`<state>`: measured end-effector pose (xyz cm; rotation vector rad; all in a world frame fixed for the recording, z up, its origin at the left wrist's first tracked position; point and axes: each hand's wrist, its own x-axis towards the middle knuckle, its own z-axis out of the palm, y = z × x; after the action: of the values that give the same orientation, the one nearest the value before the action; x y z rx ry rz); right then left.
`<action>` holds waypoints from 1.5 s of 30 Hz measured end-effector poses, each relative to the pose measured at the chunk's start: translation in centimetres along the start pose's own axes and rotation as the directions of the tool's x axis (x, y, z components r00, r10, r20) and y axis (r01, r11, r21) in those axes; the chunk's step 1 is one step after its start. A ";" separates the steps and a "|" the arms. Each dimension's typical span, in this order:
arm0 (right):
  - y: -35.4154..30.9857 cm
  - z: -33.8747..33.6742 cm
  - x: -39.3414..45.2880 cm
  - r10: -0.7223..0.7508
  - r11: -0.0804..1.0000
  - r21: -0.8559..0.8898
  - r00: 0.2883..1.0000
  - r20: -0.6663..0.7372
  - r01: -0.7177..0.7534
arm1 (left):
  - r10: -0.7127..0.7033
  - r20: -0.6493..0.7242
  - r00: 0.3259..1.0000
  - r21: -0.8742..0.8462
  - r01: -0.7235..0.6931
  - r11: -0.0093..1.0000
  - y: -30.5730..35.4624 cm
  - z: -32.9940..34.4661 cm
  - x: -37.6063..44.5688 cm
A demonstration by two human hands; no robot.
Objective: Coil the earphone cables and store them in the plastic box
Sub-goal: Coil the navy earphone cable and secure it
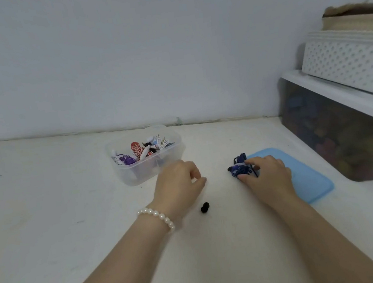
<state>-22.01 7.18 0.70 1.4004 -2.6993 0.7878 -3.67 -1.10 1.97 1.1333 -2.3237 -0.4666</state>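
A clear plastic box [138, 177] stands on the white table, holding several coiled earphones in purple, red-white and white. Its blue lid [306, 181] lies flat to the right. A dark blue earphone cable [239, 167] sits bundled at the lid's left edge, and my right hand [268, 174] rests on it with thumb and fingers pinching the bundle. My left hand [181, 183], with a pearl bracelet on the wrist, hovers just in front of the box, its fingers curled loosely and nothing visible in them. A small black piece [205, 207] lies on the table between my forearms.
A large dark translucent storage bin [343, 137] with a white lid stands at the right, with a white perforated basket [348, 64] stacked on it. The wall runs close behind the box.
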 end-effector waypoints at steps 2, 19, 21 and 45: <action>-0.3 -0.1 -0.3 -0.055 0.998 0.041 0.998 0.036 0.053 | 0.009 0.054 0.998 -0.040 -0.007 0.999 0.1 0.5 -0.4; -2.9 -2.1 -2.2 -0.025 0.500 0.813 0.933 0.358 -0.298 | 0.060 0.355 0.933 -0.170 0.001 0.986 -0.5 -0.8 -1.1; -3.3 -2.5 -2.3 -0.026 0.272 0.872 0.903 0.429 -0.407 | 0.057 0.343 0.937 -0.167 0.001 0.986 -0.6 -0.9 -1.0; -2.0 -0.8 -4.3 -0.634 0.773 0.085 0.758 0.152 0.629 | -0.164 0.474 0.865 -0.772 0.498 0.395 -0.6 -3.0 -0.5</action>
<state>-18.07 9.87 1.24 2.2844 -2.0425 0.6549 -1.31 -1.26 3.93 0.9721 -1.5542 -1.9017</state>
